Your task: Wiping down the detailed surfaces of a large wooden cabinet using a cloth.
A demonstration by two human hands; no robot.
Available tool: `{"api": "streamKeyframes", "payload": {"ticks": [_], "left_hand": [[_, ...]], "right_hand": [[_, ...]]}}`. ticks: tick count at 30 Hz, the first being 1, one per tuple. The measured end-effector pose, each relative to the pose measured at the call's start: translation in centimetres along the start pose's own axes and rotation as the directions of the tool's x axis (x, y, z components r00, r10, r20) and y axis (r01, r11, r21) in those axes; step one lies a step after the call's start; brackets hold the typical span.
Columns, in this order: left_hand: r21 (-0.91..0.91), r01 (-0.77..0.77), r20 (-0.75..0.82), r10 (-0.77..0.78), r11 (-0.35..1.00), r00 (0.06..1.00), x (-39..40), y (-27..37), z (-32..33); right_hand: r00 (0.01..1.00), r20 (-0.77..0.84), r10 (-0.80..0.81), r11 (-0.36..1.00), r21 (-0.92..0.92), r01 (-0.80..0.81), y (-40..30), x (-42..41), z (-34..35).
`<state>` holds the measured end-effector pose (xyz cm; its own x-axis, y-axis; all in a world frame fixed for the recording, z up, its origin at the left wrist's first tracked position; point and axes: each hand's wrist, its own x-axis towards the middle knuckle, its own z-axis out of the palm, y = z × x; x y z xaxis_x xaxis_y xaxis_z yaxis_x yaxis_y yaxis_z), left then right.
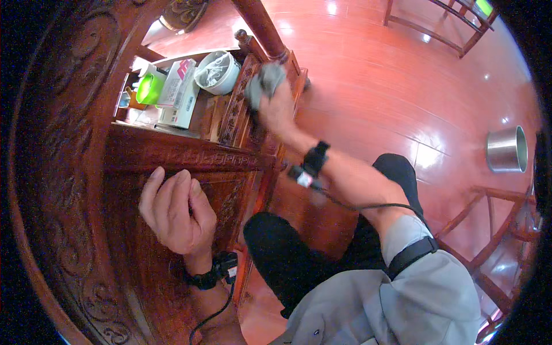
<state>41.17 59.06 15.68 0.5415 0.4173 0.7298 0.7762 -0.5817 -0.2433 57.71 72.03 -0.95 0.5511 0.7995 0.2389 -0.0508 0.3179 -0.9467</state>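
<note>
My right hand (278, 110) grips a grey cloth (268, 79) against the carved corner rail of a reddish-brown wooden cabinet (241, 142). The hand and cloth are blurred. Lower left, my left hand (179, 211) hovers over or rests by the cabinet's panelled front, fingers loosely curled and slightly apart; I cannot tell whether it touches the wood. Nothing shows in it. Behind the rail, on the cabinet top, stand a white tub (217, 73) with a clear plastic liner, stacked cardboard boxes (177, 92) and a bright green cup (149, 89).
A wide carved wooden panel (82, 172) curves along my left. A round wooden post (261, 26) rises behind the cloth. On the glossy red floor (366, 77) stand a metal bin (506, 149) and wooden chair frames (487, 228). Cables (379, 206) trail from my wrist straps.
</note>
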Motion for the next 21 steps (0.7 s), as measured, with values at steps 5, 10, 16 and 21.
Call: {"api": "streamKeyframes", "payload": {"ticks": [5, 10, 16, 21], "left_hand": [[0.005, 0.03, 0.015, -0.03, 1.0, 0.999, -0.5, 0.0, 0.1], [0.001, 0.003, -0.026, -0.003, 1.0, 1.0, 0.2, 0.5, 0.5], [0.029, -0.005, -0.001, 0.005, 1.0, 1.0, 0.4, 0.4, 0.1], [-0.008, -0.002, -0.006, 0.002, 1.0, 1.0, 0.2, 0.3, 0.0]], "right_hand": [[0.989, 0.02, 0.147, 0.988, -0.049, -0.146, -0.1, 7.6, -1.6], [0.983, -0.09, -0.162, 0.973, -0.183, 0.143, -0.7, 0.7, 0.5], [0.937, 0.268, -0.224, 0.973, 0.002, 0.232, -2.7, -11.6, -0.8], [0.91, 0.302, -0.284, 0.956, 0.013, 0.294, -2.9, -8.8, -1.0]]}}
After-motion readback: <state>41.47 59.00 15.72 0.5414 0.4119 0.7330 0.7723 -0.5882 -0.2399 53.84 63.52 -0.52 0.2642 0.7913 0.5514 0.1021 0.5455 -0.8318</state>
